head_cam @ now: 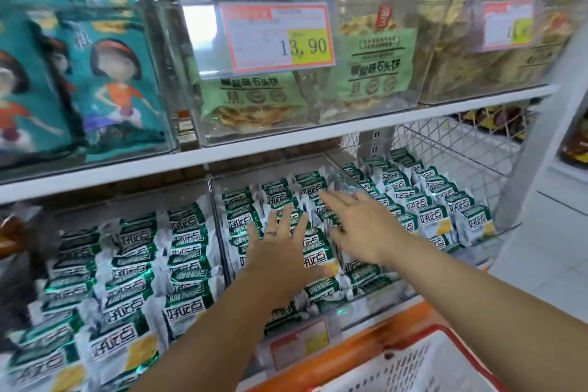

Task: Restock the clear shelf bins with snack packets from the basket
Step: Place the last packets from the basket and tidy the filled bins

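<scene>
you get bright, even light with only soft shadows under the shelf edge (286,141). white glare sits on the price tag sleeve (199,30). the teal bags (108,83) at left smear with blur, and straight lines bow toward the corners.

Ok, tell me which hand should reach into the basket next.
Right, probably. Both the left hand and right hand are open and empty over the middle clear bin, but the shopping basket sits on the right arm's side.
</scene>
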Tool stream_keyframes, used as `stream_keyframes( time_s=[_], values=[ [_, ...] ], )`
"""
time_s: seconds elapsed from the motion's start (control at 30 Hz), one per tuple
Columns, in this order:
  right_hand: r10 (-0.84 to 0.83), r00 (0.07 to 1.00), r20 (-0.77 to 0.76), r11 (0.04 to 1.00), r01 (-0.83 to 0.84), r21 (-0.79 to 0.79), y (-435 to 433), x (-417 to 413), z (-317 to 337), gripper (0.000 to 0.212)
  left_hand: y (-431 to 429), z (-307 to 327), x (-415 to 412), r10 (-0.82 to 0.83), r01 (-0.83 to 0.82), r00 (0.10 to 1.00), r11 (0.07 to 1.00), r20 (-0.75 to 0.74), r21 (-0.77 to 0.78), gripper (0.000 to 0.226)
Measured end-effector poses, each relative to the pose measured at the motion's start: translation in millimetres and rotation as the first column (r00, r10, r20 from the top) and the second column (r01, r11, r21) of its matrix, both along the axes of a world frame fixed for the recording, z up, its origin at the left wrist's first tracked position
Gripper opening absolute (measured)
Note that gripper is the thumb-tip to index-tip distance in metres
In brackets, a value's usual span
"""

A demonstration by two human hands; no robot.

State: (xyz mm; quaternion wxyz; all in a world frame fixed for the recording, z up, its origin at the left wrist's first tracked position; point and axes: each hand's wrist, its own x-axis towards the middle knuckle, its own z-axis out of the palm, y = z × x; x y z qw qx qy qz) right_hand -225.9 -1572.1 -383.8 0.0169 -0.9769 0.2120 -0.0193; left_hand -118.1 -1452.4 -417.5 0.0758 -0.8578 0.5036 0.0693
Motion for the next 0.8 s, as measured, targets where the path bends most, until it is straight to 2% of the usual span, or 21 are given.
stream_keyframes(
  time_s=[0.1, 0.2, 0.33, 0.53, 0.7, 0.8],
  values=[
    [0.044, 0.992, -0.120, 0.997, -0.036, 0.073, 3.6, 17.4, -5.6, 0.056, 2.5, -3.1, 0.5, -0.002, 0.002, 0.999, 1.000, 0.037, 0.009, 0.101],
    [-0.001, 0.980, -0.197, 0.995, 0.021, 0.098, 0.7, 20.0, -20.4, 0.059, 1.2, -5.2, -1.4, -0.033, 0.034, 0.999, 0.999, 0.038, -0.013, 0.096],
    [-0.090, 0.978, -0.188, 0.993, 0.102, 0.056, -2.2, 18.6, -27.4, 0.065, -2.9, -7.5, 0.4, -0.040, 0.040, 0.999, 0.999, 0.031, -0.018, 0.096],
    [-0.073, 0.993, -0.088, 0.992, 0.082, 0.101, -6.9, 30.2, -15.1, 0.060, -3.9, -4.1, 2.7, -0.031, 0.028, 0.996, 0.999, 0.089, 0.034, 0.101],
    [-0.059, 0.987, -0.152, 0.984, 0.083, 0.158, -11.0, 46.6, -20.1, 0.057, -6.1, -1.2, 0.5, -0.011, 0.009, 0.998, 0.999, 0.058, 0.039, 0.103],
    [-0.054, 0.993, -0.107, 0.989, 0.068, 0.132, -7.9, 43.6, -27.6, 0.058, -6.6, -0.4, 1.3, -0.021, 0.021, 0.999, 1.000, 0.036, 0.009, 0.103]
  ],
)
